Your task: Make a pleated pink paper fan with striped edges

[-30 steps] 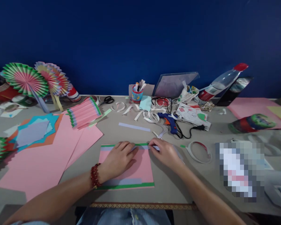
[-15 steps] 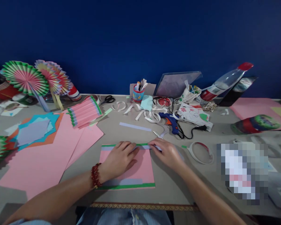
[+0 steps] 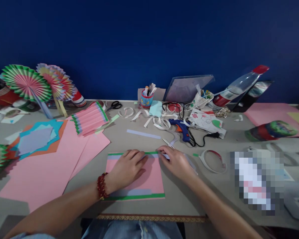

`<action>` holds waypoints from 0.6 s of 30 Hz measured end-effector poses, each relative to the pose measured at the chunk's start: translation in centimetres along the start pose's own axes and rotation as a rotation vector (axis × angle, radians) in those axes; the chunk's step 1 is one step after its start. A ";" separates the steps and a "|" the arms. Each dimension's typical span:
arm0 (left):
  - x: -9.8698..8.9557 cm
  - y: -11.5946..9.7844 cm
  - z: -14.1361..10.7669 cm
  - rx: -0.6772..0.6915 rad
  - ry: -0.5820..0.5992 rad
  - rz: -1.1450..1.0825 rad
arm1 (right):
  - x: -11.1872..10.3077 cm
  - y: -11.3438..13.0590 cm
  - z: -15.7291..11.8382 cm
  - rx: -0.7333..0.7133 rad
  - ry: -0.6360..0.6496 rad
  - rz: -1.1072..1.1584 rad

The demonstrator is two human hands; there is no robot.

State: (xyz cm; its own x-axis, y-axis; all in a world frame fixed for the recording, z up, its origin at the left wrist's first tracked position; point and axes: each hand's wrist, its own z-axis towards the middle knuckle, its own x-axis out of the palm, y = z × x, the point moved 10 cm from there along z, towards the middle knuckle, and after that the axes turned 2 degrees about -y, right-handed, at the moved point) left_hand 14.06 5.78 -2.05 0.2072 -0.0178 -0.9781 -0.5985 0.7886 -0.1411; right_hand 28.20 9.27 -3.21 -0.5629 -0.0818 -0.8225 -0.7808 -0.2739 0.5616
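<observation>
A pink sheet of paper (image 3: 151, 176) lies in front of me, with green and lavender strips along its far and near edges. My left hand (image 3: 129, 167) rests on the sheet, its fingers lying over the far edge strip. At the far right corner my right hand (image 3: 175, 162) has its thumb and fingers closed on a lavender paper strip (image 3: 166, 156). Part of that strip is hidden under the hand, and a lavender piece shows past the hand's right side. Behind my right hand lie small scissors (image 3: 168, 143), partly covered.
A loose lavender strip (image 3: 144, 134), a blue glue gun (image 3: 183, 129) and curled white tape (image 3: 161, 122) lie beyond the sheet. Pink papers (image 3: 47, 169) and a pleated sheet (image 3: 91, 119) are at left, below paper fans (image 3: 27, 83). A tape ring (image 3: 213, 162) sits at right.
My right hand's fingers have shifted slightly at the sheet's far right corner, and more of the lavender piece shows on its right. My left hand stays in place.
</observation>
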 end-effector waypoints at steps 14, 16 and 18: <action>0.2 0.0 0.0 -0.001 0.007 0.004 | 0.0 0.7 0.0 -0.117 0.046 0.043; 0.3 0.0 0.0 -0.002 0.016 0.007 | 0.0 0.7 0.1 -0.111 0.043 0.043; 0.4 0.0 0.0 -0.001 0.020 0.011 | 0.0 0.6 0.1 -0.104 0.039 0.042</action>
State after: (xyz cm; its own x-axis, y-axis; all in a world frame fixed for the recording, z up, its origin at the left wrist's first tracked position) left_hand 14.13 5.79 -2.47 0.1849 -0.0211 -0.9825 -0.6014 0.7883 -0.1301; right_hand 27.68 9.21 -2.86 -0.5821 -0.1320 -0.8024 -0.7232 -0.3670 0.5850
